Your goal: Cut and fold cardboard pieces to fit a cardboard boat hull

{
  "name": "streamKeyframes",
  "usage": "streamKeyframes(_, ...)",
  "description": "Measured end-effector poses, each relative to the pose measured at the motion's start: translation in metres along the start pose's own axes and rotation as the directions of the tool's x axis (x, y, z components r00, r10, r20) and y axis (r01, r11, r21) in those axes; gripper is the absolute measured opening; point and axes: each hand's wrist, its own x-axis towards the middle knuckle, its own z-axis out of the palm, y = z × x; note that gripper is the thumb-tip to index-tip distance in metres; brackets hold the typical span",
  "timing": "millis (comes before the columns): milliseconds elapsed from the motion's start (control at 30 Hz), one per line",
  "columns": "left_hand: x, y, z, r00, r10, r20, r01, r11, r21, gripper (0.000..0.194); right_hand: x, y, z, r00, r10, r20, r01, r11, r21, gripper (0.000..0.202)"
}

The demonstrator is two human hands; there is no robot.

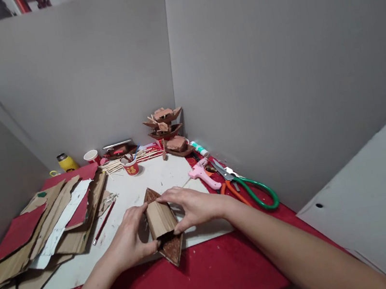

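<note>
A small brown model boat (173,251) with pointed ends lies lengthwise before me, over the near edge of the white board. Across its middle sits a curved cardboard roof (160,218), paler than the hull. My left hand (130,235) grips the left side, its thumb at the roof's near corner and its fingers by the far one. From the right, my right hand (191,206) presses the roof, fingers on the far edge and thumb on the near right corner. The contact between roof and hull is partly hidden by my fingers.
Torn cardboard sheets (52,225) pile up at left, beside a pencil (104,222). Behind are a red paper cup (130,166), thin wooden sticks (112,166) and stacked model boats (164,124). A pink glue gun (205,174) and green-handled scissors (259,195) lie right, near grey panels.
</note>
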Motion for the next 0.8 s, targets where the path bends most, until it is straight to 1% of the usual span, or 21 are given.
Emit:
streamKeyframes(167, 0.0, -0.004, 0.004, 1.0, -0.005, -0.018, 0.004, 1.0, -0.002, 0.073, -0.001, 0.002, 0.0, 1.0, -0.005, -0.013, 0.005, 1.0, -0.005, 0.084)
streamKeyframes(333, 0.001, -0.001, 0.008, 0.999, -0.017, -0.036, 0.016, 0.999, -0.046, 0.072, -0.003, 0.003, 0.001, 1.0, -0.011, 0.0, 0.011, 0.999, 0.039, 0.083)
streamKeyframes(433, 0.0, 0.001, 0.011, 0.998, -0.037, -0.056, 0.031, 0.995, -0.095, 0.075, -0.004, 0.002, 0.001, 1.0, -0.004, 0.006, 0.004, 0.998, 0.06, 0.08)
streamKeyframes(567, -0.001, 0.004, 0.013, 0.997, -0.062, -0.046, 0.054, 0.987, -0.153, 0.082, -0.005, 0.002, 0.003, 1.0, 0.02, 0.015, -0.021, 0.997, 0.072, 0.079)
streamKeyframes(700, -0.002, 0.003, 0.014, 0.998, -0.04, -0.053, 0.03, 0.985, -0.169, 0.08, -0.005, 0.003, 0.005, 0.999, 0.026, 0.021, -0.027, 0.999, 0.047, 0.08)
streamKeyframes(800, -0.003, 0.001, 0.016, 0.998, -0.019, -0.064, 0.008, 0.987, -0.161, 0.079, -0.005, 0.003, 0.007, 0.999, 0.049, 0.02, -0.051, 0.996, 0.072, 0.076)
